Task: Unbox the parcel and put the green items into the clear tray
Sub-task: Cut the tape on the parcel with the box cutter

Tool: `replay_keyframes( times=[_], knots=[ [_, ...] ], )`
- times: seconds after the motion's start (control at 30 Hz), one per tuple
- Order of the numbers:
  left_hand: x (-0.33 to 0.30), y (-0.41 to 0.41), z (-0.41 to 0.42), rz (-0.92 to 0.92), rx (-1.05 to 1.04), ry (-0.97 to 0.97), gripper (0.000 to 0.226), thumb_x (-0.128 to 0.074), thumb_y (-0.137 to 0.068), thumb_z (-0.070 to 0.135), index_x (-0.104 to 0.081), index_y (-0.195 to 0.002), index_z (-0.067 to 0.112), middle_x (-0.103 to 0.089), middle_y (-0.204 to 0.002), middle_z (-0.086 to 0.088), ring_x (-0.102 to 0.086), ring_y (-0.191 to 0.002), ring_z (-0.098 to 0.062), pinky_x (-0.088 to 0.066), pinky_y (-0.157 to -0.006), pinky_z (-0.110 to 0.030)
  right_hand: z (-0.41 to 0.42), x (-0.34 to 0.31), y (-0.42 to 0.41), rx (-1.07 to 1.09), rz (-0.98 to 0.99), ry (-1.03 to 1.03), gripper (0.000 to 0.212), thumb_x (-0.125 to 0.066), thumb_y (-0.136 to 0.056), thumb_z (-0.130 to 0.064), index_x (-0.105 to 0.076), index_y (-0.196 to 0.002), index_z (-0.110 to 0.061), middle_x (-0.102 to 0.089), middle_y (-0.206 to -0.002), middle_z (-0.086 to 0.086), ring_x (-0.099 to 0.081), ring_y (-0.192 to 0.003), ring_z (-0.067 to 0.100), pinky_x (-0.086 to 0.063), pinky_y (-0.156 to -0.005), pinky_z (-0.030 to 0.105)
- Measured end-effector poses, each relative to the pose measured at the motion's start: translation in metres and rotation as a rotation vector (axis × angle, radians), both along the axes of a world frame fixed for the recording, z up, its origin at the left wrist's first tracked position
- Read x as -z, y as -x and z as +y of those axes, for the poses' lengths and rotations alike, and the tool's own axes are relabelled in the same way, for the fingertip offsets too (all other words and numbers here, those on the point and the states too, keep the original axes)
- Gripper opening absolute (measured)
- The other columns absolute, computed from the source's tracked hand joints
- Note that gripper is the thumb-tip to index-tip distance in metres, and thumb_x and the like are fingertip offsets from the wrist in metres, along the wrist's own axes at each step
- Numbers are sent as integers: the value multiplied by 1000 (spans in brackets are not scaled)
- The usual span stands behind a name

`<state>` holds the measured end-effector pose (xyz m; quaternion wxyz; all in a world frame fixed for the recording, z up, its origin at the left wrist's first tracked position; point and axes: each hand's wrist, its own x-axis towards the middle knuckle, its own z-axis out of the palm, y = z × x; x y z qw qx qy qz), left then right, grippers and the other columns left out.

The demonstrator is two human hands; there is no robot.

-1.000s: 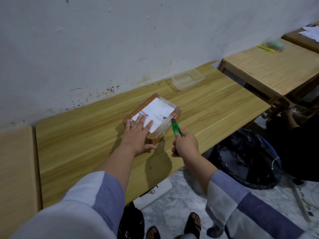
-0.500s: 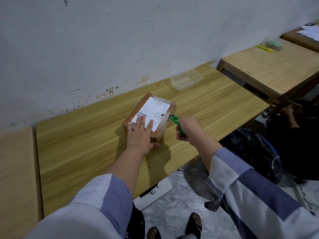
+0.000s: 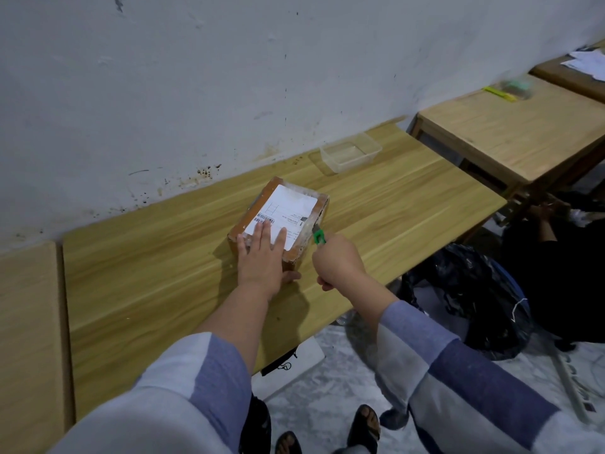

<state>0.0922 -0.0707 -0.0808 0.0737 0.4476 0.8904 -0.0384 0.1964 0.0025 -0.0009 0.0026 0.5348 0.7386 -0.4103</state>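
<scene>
Where the wall [image 3: 196, 77] meets it, a long wooden table [image 3: 147, 290] runs left to right; a second table [image 3: 510, 136] stands beyond its right end, carrying blurred green and yellow objects [image 3: 509, 88]; a black bag [image 3: 471, 296] sits on the floor to the right; the parcel [image 3: 281, 217], brown card with a white label and clear tape, lies flat mid-table, still sealed; the tray [image 3: 350, 152] stands well apart from it, nearer the wall; left hand [image 3: 262, 257] presses flat on the parcel's near end, fingers straight and slightly spread; right hand [image 3: 337, 262] grips a green cutter [image 3: 319, 236], fingers curled round the handle, its tip at the parcel's right edge.
</scene>
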Motion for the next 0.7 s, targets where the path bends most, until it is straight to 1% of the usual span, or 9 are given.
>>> replay_keyframes(
  times=[0.1,0.17,0.27,0.33,0.37,0.43,0.53,0.7],
  knots=[
    [0,-1,0,4,-5,9,104,-42,-78,76,9,-152,23,14,-159,-12,16,-146,-26,4,-116,-54,0,-4,0,-22,-25,-12,23,-40,-90,-3,-47,-70,-12,-58,-61,11,-59,-44,22,-52,-45,29],
    [-1,0,1,3,-6,14,104,-42,-78,76,9,-151,23,14,-159,-12,15,-147,-27,5,-115,-54,-2,-8,0,-29,-33,11,26,-40,-91,-3,-46,-68,-13,-57,-61,12,-59,-45,22,-51,-45,29],
    [-1,0,1,6,1,20,103,-42,-78,75,9,-151,23,14,-159,-13,15,-147,-27,4,-115,-54,-4,-11,-2,-27,-13,60,18,-38,-92,-4,-49,-82,-13,-57,-63,10,-57,-44,21,-51,-45,30],
    [-1,0,0,10,3,15,102,-43,-80,72,9,-151,22,14,-159,-13,15,-146,-27,4,-116,-55,-8,-11,-6,-25,12,90,20,-38,-93,-4,-54,-95,-17,-57,-65,11,-56,-45,22,-54,-51,33],
    [-1,0,0,11,6,14,101,-44,-81,71,8,-152,22,14,-159,-13,15,-146,-28,4,-116,-55,-11,-11,-8,-29,15,99,23,-39,-93,-4,-58,-103,-14,-58,-65,11,-56,-46,22,-55,-54,34],
    [-2,-1,-1,14,12,10,99,-44,-82,70,8,-152,21,14,-159,-13,15,-146,-28,3,-116,-55,-16,-11,-11,-35,16,96,28,-40,-94,-5,-57,-116,-10,-58,-67,11,-57,-48,22,-58,-58,37],
    [-3,-2,-2,5,14,4,98,-46,-84,67,7,-152,21,15,-159,-13,16,-146,-28,4,-116,-55,-20,-11,-14,-52,19,79,29,-40,-95,-7,-53,-120,-9,-59,-70,12,-59,-50,24,-60,-62,40],
    [-4,-2,-3,11,20,13,97,-45,-84,67,8,-152,21,16,-159,-13,16,-146,-28,3,-117,-55,-27,-9,-19,-74,9,28,26,-41,-95,-10,-50,-119,-11,-61,-75,13,-63,-54,26,-61,-61,42]
  ],
)
